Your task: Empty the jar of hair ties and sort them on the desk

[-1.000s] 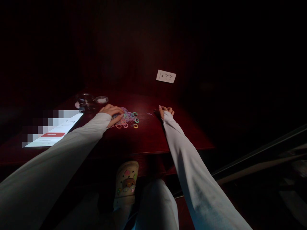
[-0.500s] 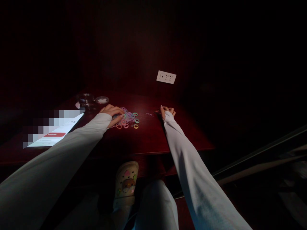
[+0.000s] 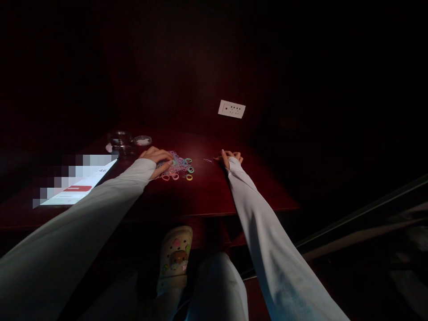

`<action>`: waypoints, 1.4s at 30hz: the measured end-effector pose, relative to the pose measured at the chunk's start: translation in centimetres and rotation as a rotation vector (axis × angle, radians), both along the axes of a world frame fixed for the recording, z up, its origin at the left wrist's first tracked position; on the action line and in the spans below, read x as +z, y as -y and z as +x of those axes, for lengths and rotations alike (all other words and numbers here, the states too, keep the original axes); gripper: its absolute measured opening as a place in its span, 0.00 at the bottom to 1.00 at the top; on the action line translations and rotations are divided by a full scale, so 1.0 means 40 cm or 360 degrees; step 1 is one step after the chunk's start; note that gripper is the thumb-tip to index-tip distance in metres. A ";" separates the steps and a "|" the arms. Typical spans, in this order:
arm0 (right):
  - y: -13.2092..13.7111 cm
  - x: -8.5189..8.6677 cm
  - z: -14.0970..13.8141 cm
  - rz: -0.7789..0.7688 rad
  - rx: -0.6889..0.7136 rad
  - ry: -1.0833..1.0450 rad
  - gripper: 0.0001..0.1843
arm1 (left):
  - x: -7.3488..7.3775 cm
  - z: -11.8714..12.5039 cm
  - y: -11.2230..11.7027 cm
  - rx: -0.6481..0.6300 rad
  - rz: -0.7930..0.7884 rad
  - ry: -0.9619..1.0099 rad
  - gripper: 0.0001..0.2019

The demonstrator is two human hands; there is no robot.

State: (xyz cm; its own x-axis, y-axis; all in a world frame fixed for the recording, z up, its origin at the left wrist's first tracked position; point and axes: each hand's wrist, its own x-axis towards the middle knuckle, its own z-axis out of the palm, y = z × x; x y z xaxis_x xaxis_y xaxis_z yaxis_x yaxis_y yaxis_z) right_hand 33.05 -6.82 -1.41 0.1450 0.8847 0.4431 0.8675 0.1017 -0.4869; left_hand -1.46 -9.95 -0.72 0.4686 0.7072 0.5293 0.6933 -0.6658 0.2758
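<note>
A pile of thin pastel elastic hair ties lies on the dark red table. My left hand rests on the pile's left side, fingers spread and bent over it; whether any tie is pinched is hidden. Thicker ring-shaped ties edge the heap: mint ones, a yellow one and pink ones. Right of the pile, a few purple ties lie apart. Just beyond them my right hand is low over the table, thumb apart from the curved fingers, nothing visibly held.
Behind my left hand stand a clear jar and a round clear lid. A lit, partly blurred screen lies at the left. On the back wall is a white socket plate. A beige clog shows below the table edge.
My right hand has shifted slightly, its fingers a little lower and to the left. My left hand stays on the pile, and the hair ties look unchanged.
</note>
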 end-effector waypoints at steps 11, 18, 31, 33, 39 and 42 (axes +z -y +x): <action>0.006 0.016 0.010 -0.0042 -0.0239 -0.0064 0.34 | -0.022 -0.005 -0.026 -0.0034 0.0054 0.0086 0.16; 0.015 0.007 0.000 0.0020 -0.0182 -0.0031 0.32 | -0.008 -0.023 -0.031 -0.0190 0.0007 0.0078 0.16; 0.013 0.024 -0.002 -0.0112 -0.0331 -0.0074 0.30 | -0.027 -0.016 -0.044 -0.0042 0.0073 0.0165 0.19; 0.013 0.021 -0.006 -0.0087 -0.0278 -0.0080 0.31 | -0.024 -0.018 -0.042 -0.0057 0.0055 0.0147 0.19; 0.014 0.015 -0.012 -0.0080 0.0014 -0.0192 0.34 | -0.024 -0.022 -0.043 -0.0084 0.0016 0.0162 0.19; 0.010 0.015 -0.012 -0.0102 -0.0017 -0.0260 0.34 | -0.030 -0.015 -0.049 -0.0065 0.0032 0.0195 0.20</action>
